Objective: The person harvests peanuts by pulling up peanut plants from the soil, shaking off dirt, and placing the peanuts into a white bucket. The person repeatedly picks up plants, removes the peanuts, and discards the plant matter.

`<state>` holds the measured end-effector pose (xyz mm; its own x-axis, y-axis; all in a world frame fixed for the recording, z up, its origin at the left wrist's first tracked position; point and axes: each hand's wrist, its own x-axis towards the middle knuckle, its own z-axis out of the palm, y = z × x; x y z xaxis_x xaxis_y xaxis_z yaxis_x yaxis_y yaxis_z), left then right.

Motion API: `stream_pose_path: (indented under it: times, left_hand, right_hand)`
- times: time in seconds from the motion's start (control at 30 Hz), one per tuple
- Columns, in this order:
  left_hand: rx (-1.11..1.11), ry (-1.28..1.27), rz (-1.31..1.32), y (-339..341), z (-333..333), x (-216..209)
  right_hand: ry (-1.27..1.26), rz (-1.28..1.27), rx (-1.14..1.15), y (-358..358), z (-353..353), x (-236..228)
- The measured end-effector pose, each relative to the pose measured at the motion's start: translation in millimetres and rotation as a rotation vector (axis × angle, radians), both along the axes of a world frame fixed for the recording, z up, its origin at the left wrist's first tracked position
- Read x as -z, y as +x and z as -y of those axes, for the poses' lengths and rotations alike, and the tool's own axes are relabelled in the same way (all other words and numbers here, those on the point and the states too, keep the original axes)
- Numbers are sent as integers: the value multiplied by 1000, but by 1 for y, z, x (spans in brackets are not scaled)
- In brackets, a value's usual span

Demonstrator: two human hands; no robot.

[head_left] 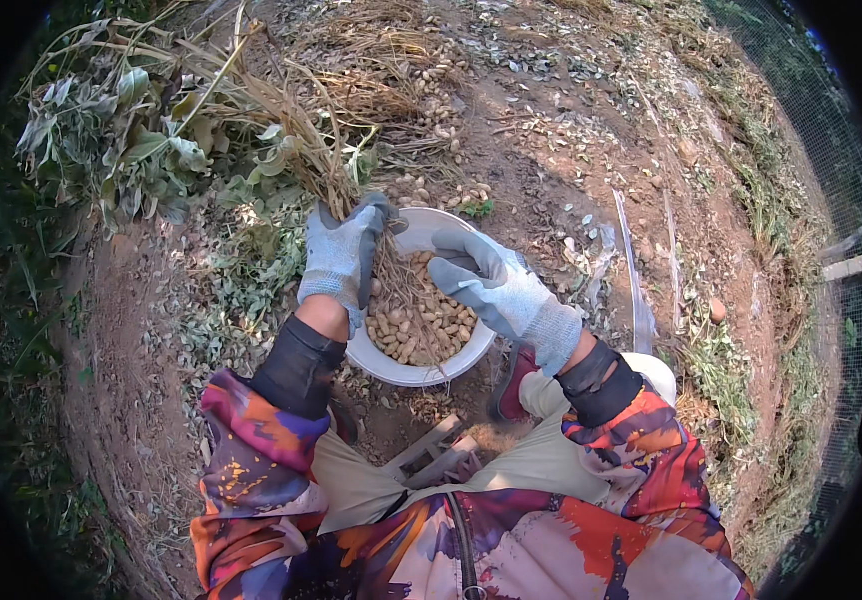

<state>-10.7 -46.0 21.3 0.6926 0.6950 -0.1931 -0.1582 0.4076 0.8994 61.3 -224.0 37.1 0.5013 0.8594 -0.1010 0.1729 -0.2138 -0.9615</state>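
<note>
- Plant (329, 180): clamped in left hand (344, 248); long axis slanted, stems (296, 120) pointed upper left, roots (396, 282) hung over bowl (411, 376).
- Right hand (496, 285): fingers (461, 243) held apart beside roots.

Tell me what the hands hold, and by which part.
Left hand: a bunch of plants, gripped by the lower stems, just above the roots. Right hand: nothing visibly held, though its palm is hidden.

White tub (419, 376), tan peanuts (406, 340), orange-splashed jacket (551, 540), seemingly maroon boot (518, 385)
</note>
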Motion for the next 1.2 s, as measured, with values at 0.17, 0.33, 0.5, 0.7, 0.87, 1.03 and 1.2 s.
stream_pose_path:
  times: [0.17,0.33,0.5,0.7,0.87,1.03,1.2]
  left_hand:
    - [433,663,-325,-4,-6,22]
    - [645,433,-370,-21,-8,-46]
    - [325,365,-191,-32,-10,-37]
    - [661,756,-496,-37,9,-30]
    - [584,1018,-510,-33,16,-23]
    - [683,1272,-608,-30,13,-35]
    - [675,1581,-739,-38,32,-34]
  right_hand:
    - [-31,-342,64,-7,-19,10]
    - [55,-433,76,-5,-20,-18]
    - [57,-531,178,1,-24,-6]
    - [253,-574,162,-8,-36,9]
    - [218,-598,22,-2,-44,20]
    - [267,-571,95,-9,-45,1]
    - [-16,-698,167,-2,-54,23]
